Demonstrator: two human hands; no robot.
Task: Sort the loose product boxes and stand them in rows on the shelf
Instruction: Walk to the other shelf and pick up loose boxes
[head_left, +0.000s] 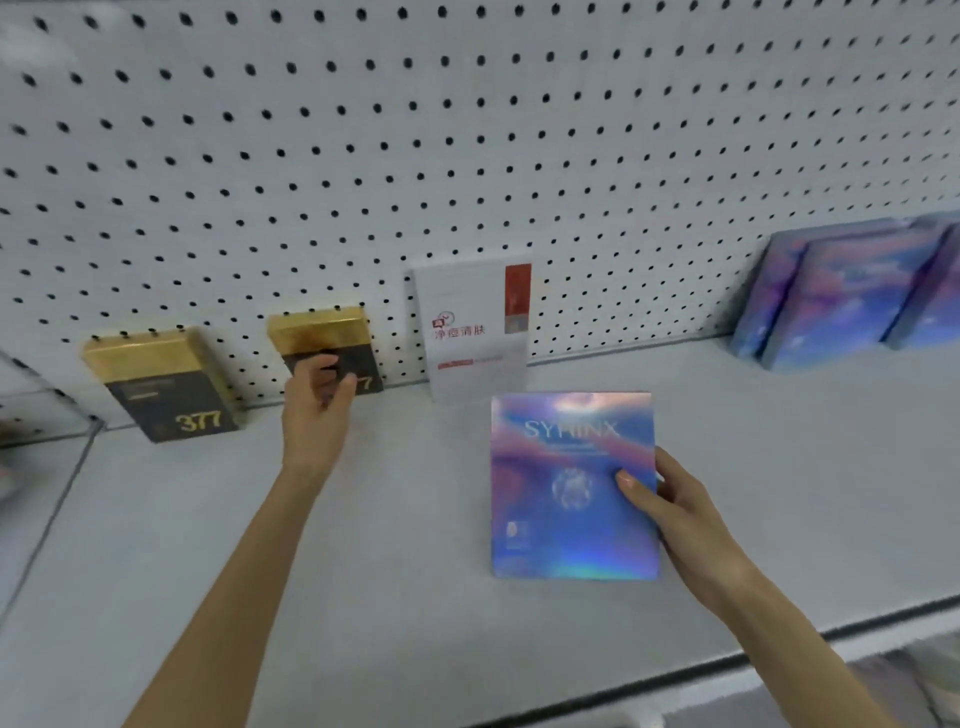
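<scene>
1. Right hand (670, 512): thumb pressed on the front face of the holographic box (571, 488), the other fingers hidden behind its right edge. A pinch grip, clamped on the box, which is held upright in front of the white box (475, 322) and toward the shelf's near edge; whether its bottom edge touches the shelf (260, 545) I cannot tell.
2. Left hand (319, 395): fingers curled onto the lower front of the second gold-and-black box (327, 345), just left of the white box. Appears closed on it; blur hides the exact contact.
3. Another gold-and-black box (166, 384), marked 377, leans against the pegboard (467, 130) further left of the white box, apart from its twin.
4. Well to the right of the white box, a holographic row (852, 291) already stands at the back.
5. Progress, as judged: partway. The holographic row is started; the held box belongs there. The gold pair needs closing up.
6. Obstacles: the white box sits between the two groups; the open shelf to its right looks clear for the move.
</scene>
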